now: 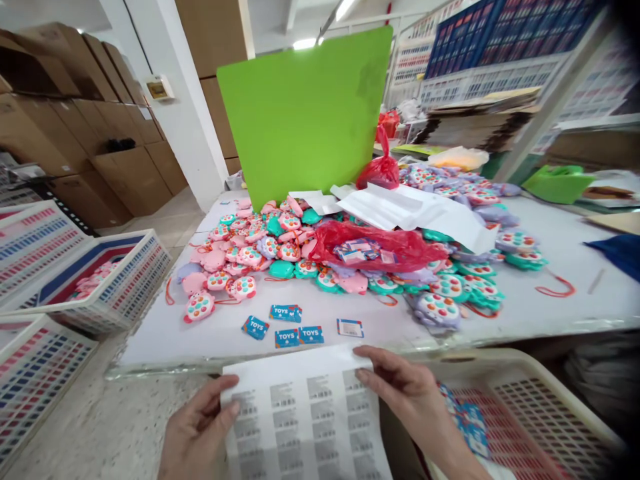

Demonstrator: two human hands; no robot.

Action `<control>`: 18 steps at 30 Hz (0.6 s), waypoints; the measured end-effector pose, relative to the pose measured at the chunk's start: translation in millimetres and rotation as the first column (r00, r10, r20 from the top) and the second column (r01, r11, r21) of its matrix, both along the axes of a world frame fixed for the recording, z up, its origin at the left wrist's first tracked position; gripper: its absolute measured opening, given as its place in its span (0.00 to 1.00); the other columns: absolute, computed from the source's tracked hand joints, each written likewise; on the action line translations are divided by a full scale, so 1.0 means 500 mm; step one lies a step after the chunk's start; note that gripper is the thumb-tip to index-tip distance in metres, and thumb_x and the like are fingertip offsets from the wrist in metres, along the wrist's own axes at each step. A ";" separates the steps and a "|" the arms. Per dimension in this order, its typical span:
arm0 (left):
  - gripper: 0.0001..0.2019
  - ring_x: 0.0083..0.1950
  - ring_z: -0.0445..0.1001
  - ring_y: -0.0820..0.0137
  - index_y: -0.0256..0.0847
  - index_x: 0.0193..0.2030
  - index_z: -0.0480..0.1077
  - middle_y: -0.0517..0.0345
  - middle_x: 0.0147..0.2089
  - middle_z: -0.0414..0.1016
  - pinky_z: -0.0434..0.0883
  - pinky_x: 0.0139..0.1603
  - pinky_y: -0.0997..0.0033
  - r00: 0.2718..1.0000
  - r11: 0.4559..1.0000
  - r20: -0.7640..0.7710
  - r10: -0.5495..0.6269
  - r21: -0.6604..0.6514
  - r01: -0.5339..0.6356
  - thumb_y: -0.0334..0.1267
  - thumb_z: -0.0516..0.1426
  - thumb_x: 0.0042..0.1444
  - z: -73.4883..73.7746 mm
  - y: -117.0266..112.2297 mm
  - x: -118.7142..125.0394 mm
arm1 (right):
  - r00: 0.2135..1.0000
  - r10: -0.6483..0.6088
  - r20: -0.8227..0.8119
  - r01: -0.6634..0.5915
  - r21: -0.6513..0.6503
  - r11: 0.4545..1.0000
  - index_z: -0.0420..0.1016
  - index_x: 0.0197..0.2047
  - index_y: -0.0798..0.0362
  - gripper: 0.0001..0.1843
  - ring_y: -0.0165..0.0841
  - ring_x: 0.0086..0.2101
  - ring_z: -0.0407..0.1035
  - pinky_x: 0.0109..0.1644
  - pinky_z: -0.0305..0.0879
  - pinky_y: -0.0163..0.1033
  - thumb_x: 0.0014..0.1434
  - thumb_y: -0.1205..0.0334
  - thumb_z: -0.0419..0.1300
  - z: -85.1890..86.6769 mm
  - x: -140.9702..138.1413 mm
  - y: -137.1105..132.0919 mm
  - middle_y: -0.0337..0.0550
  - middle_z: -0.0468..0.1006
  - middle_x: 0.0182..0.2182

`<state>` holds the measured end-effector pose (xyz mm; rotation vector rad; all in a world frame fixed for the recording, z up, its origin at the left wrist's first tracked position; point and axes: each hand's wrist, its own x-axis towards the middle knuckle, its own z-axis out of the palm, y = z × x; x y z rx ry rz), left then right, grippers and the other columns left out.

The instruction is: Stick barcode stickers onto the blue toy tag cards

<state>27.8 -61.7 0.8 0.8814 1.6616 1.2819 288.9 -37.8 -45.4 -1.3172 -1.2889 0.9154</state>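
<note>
Closest to the viewer, a white sheet [306,427] printed with rows of small grey barcode labels is held before the near edge of a white table [150,343]. The left hand [197,427] grips its upper left corner between thumb and fingers; the right hand [410,393] pinches the upper right corner likewise. Beside the right forearm, low down, sits a pale plastic crate [543,383] containing blue cards [473,427]. Just beyond the sheet, several blue TOYS cards [287,338] lie flat. Farther back spreads a heap of pink, green and lilac toys [250,255], with an open red bag [327,241] on it. Behind stands a bright green board [305,120]; cardboard boxes [133,180] are stacked at far left.
</note>
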 end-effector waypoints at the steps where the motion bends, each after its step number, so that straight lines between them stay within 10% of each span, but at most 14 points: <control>1: 0.21 0.28 0.73 0.66 0.38 0.32 0.74 0.58 0.25 0.76 0.71 0.28 0.75 0.998 1.000 -0.065 -0.010 0.001 0.010 0.48 0.66 0.32 0.000 -0.003 -0.003 | 1.000 0.004 0.015 -0.003 -0.010 1.000 0.78 0.35 0.53 0.13 0.27 0.19 0.57 0.21 0.56 0.31 0.47 0.55 0.62 -0.001 0.000 -0.002 0.33 0.62 0.16; 13: 0.14 0.26 0.69 0.68 0.42 0.26 0.74 0.61 0.23 0.73 0.66 0.26 0.76 0.904 0.974 -0.373 -0.208 -0.167 0.155 0.51 0.60 0.42 -0.064 -0.029 -0.047 | 0.943 0.142 0.302 -0.171 0.071 0.983 0.71 0.31 0.50 0.07 0.32 0.34 0.67 0.36 0.63 0.34 0.58 0.60 0.54 -0.039 -0.009 -0.034 0.42 0.69 0.33; 18: 0.09 0.43 0.70 0.62 0.46 0.30 0.75 0.55 0.40 0.73 0.68 0.43 0.67 0.621 0.933 -0.747 -0.237 0.004 0.361 0.44 0.55 0.52 -0.126 -0.020 -0.035 | 0.938 0.293 0.187 -0.268 -0.150 0.952 0.68 0.29 0.52 0.12 0.32 0.28 0.65 0.31 0.62 0.34 0.60 0.57 0.49 -0.085 -0.021 -0.035 0.40 0.70 0.26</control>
